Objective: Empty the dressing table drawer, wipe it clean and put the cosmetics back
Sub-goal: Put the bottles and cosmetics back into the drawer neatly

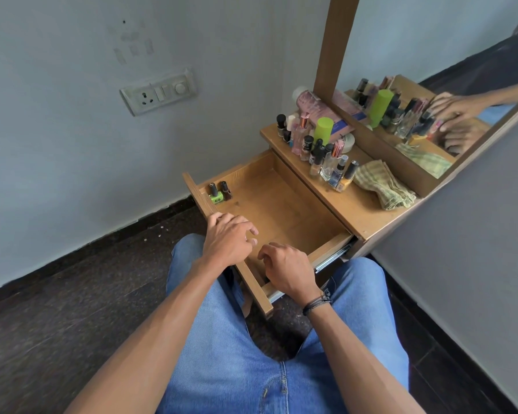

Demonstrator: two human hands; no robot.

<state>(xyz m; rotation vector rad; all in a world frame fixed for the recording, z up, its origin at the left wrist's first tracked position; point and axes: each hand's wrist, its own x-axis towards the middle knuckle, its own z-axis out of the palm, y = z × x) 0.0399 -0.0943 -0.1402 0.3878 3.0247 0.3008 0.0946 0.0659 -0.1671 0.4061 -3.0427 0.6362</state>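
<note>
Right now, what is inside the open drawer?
A green nail polish and a dark nail polish stand in one corner of the drawer. The left hand and right hand hide part of its floor.

Drawer (pixel 281 204) stands out from under the table top (pixel 356 204), two small bottles (pixel 219 192) in its left corner against the front panel; up top, cluster of bottles (pixel 317 147), cloth (pixel 383 183) right of it, mirror (pixel 431 55) behind
</note>
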